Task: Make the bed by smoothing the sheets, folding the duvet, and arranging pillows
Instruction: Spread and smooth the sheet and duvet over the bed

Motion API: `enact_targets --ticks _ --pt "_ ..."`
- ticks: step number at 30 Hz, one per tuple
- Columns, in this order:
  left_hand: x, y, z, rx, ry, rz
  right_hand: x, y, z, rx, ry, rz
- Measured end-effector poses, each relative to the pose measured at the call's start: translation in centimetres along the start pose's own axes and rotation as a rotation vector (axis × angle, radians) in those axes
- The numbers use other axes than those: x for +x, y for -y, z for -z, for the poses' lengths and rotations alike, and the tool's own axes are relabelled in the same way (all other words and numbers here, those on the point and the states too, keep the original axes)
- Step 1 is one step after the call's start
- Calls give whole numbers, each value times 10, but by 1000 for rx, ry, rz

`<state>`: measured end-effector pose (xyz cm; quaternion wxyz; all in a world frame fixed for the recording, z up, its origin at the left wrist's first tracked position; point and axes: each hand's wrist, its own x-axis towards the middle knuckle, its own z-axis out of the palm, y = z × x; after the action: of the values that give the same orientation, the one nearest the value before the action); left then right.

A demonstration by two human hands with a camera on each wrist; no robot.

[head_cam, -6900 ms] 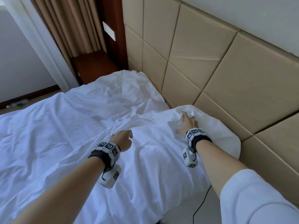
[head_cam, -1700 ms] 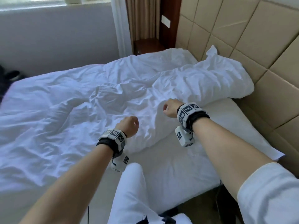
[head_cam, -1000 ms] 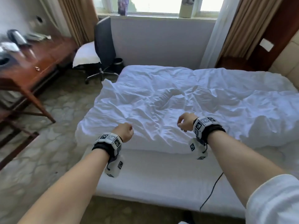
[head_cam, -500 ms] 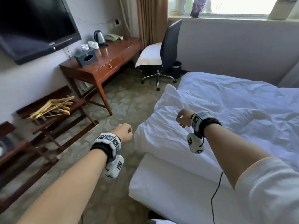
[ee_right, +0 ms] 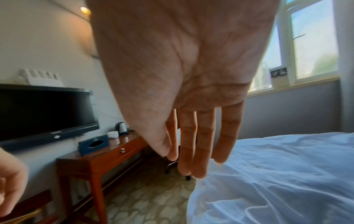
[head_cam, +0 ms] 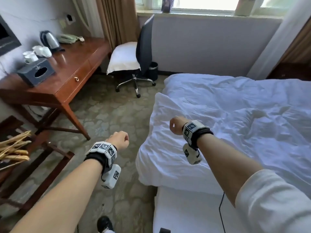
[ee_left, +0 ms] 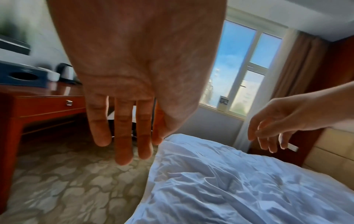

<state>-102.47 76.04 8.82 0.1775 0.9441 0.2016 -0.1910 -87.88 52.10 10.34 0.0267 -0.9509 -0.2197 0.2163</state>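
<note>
A crumpled white duvet (head_cam: 227, 125) covers the bed, its near corner (head_cam: 161, 101) folded up at the foot end. Below it shows the bare white sheet (head_cam: 185, 214) along the near side. My left hand (head_cam: 119, 140) hangs in the air over the carpet, left of the bed, holding nothing. My right hand (head_cam: 175, 126) hovers over the duvet's near edge, also holding nothing. The wrist views show the left fingers (ee_left: 124, 136) and the right fingers (ee_right: 197, 144) loose and nearly straight. A white pillow (head_cam: 124, 58) lies on the chair seat.
A black office chair (head_cam: 144, 47) stands by the window wall with a bin (head_cam: 153, 69) behind it. The wooden desk (head_cam: 70, 64) at left carries a kettle (head_cam: 49, 39) and a tissue box (head_cam: 36, 72). A luggage rack with hangers (head_cam: 15, 148) stands lower left. Patterned carpet (head_cam: 114, 113) lies between desk and bed.
My view has swung from the headboard end to the foot of the bed and the desk. My right hand has let go of the duvet corner; both hands now hang free.
</note>
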Motion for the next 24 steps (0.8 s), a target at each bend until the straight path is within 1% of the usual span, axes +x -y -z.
enact_targets --ticks 3,6,8,10,13,15,17,20,24 --pt "51 18 25 45 21 -143 13 15 5 38 -49 -125" --pt "89 39 58 82 34 -267 21 40 12 89 -46 -237" --pt "110 54 85 114 45 -328 29 56 17 131 -35 -313" --pt "134 66 108 127 46 -374 36 70 22 172 -55 -361" --pt "171 70 135 146 31 -438 37 86 30 217 -89 -463" --pt "190 63 143 180 43 -494 33 88 33 227 -99 -538" --pt "203 48 145 231 84 -567 25 84 37 247 -119 -616" --pt "217 12 145 285 118 -707 14 74 48 283 -155 -732" --pt "245 -28 156 319 144 -852 25 63 60 328 -160 -846"
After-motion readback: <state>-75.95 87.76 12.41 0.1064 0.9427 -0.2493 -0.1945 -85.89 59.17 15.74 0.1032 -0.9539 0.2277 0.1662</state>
